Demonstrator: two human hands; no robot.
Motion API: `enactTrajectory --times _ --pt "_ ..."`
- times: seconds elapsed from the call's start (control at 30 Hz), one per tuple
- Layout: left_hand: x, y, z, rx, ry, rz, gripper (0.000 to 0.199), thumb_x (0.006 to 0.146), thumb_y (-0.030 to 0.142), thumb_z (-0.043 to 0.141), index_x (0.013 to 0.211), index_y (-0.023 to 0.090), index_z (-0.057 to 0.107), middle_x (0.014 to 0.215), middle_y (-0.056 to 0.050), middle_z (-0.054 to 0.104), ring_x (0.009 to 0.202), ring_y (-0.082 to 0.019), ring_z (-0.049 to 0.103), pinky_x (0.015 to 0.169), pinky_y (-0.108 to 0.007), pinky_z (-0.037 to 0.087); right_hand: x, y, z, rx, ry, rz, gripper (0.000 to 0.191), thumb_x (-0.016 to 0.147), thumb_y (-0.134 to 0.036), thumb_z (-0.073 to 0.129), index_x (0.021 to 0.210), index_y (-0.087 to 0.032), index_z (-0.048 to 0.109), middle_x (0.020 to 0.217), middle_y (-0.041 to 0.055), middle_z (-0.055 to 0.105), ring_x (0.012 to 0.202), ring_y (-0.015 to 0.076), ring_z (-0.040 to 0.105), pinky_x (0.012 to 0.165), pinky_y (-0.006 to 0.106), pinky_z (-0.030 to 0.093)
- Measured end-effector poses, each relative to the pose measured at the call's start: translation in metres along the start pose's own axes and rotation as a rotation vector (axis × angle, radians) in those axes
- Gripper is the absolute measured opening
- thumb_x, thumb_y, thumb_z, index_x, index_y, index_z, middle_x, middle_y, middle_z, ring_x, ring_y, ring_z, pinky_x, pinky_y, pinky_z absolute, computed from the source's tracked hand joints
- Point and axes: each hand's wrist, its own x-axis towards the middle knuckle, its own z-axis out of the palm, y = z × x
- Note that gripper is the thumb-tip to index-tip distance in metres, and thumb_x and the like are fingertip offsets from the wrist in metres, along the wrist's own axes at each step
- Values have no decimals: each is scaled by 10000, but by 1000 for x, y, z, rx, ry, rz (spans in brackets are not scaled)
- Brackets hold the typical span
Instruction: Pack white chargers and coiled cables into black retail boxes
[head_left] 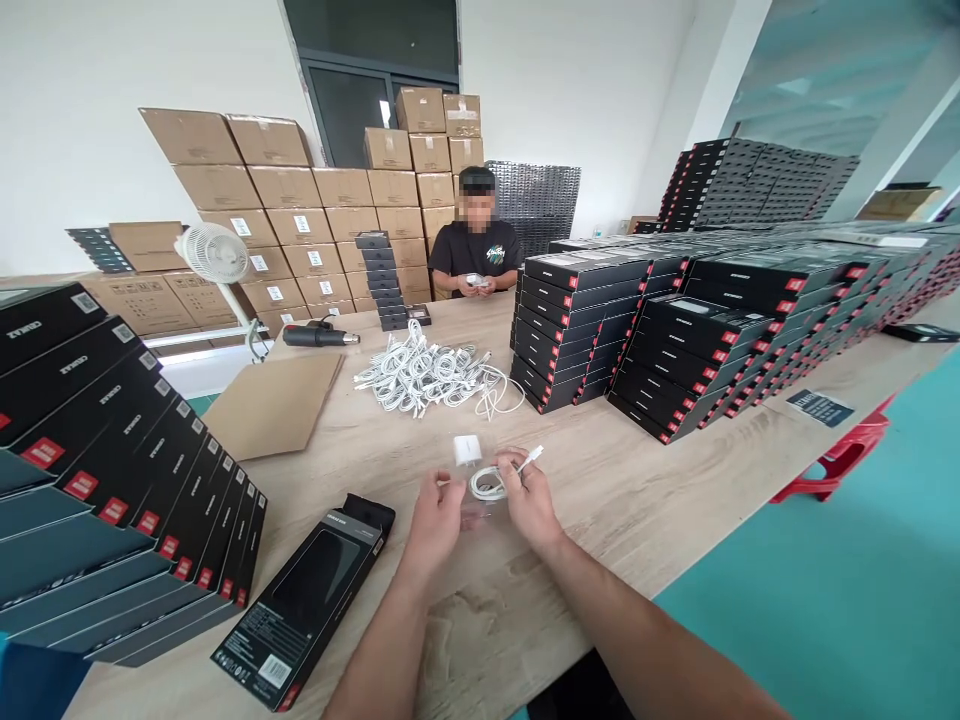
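1. Hands: two. The right hand (529, 498) has thumb and fingers clamped on one white cable (489, 488), coiled, its plug end projecting past the fingertips.
2. The left hand (436, 512) is at the edge of one piece of clear plastic (474, 516) — whether its fingers grip that plastic, I cannot tell.
3. Charger: one white adapter (466, 449), on the table (585, 570) just beyond the hands.
4. Cables: one heap (431, 375) (entangled, so individual pieces cannot be counted) farther across the table.
5. Boxes: one black box (307, 600) lies left of the left hand, its far end flap open. At far left, one leaning stack (127, 430) shows at least eight boxes. Many more stand in stacks (577, 330) at right.
6. Other items: one heat gun (319, 335), one cardboard sheet (277, 405), one fan (215, 253).
7. Personnel: one co-worker (480, 245) opposite — both hands at a white item (475, 281).
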Motion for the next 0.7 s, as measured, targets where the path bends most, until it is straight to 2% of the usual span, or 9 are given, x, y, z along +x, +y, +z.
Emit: enactTrajectory --times 0.07,0.13,0.17,0.3,0.4,0.47,0.53,0.63,0.7 --pt "-2 1 2 -367 -133 -59 260 935 300 453 1164 200 525 1202 -104 685 872 -204 724 703 -339 588 3 -4 -1 -34 -2 -89 347 983 -431 449 905 -202 699 1122 106 624 1178 245 529 1029 398 412" --pt "-4 1 2 -744 -281 -136 285 904 302 545 1163 187 573 1229 -102 680 930 -208 715 751 -350 605 5 -8 -2 -105 -64 -201 293 985 -393 480 943 -219 711 1186 113 592 1252 257 476 1062 426 396" --pt "-5 0 1 -860 -319 -165 271 881 305 599 1119 178 608 1189 -100 697 925 -207 712 761 -349 608 5 -10 -2 -145 -113 -256 268 983 -380 495 963 -229 716 1214 113 579 1272 263 457 1064 437 399" --pt "-6 -5 -2 -870 -267 -149 270 739 335 804 880 161 652 921 -72 740 774 -172 697 700 -309 611 6 -14 -11 -256 -267 -415 217 969 -357 540 1049 -252 713 1356 107 503 1321 276 403 1067 463 409" --pt "-5 -7 -1 -833 -203 -104 372 629 372 882 767 171 602 804 -41 725 715 -161 680 660 -298 605 5 -15 -24 -254 -386 -424 271 935 -382 590 1146 -254 701 1501 100 396 1404 301 313 1121 493 350" --pt "-4 -7 0 -817 -152 -86 420 587 390 902 753 180 579 781 -28 718 721 -171 681 633 -297 599 5 -16 -34 -163 -486 -338 345 937 -399 568 1247 -282 664 1580 67 326 1455 304 251 1158 507 290" --pt "-3 -6 0 -793 -115 -73 436 576 402 903 755 183 572 785 -26 717 750 -188 690 631 -306 598 7 -17 -41 15 -497 -149 401 964 -420 492 1337 -318 598 1577 44 362 1455 283 286 1142 491 319" --pt "-6 -2 1 -767 -95 -57 437 578 415 894 749 181 567 810 -33 721 791 -213 703 653 -328 596 14 -18 -46 259 -412 206 471 927 -515 527 1347 -307 567 1435 74 543 1289 274 513 949 412 487" --pt "-8 1 1 -756 -107 -34 441 576 424 888 756 183 566 843 -42 730 820 -235 710 663 -342 591 20 -20 -45 340 -446 368 559 822 -549 674 1296 -266 581 1263 95 656 1074 257 636 792 350 514"
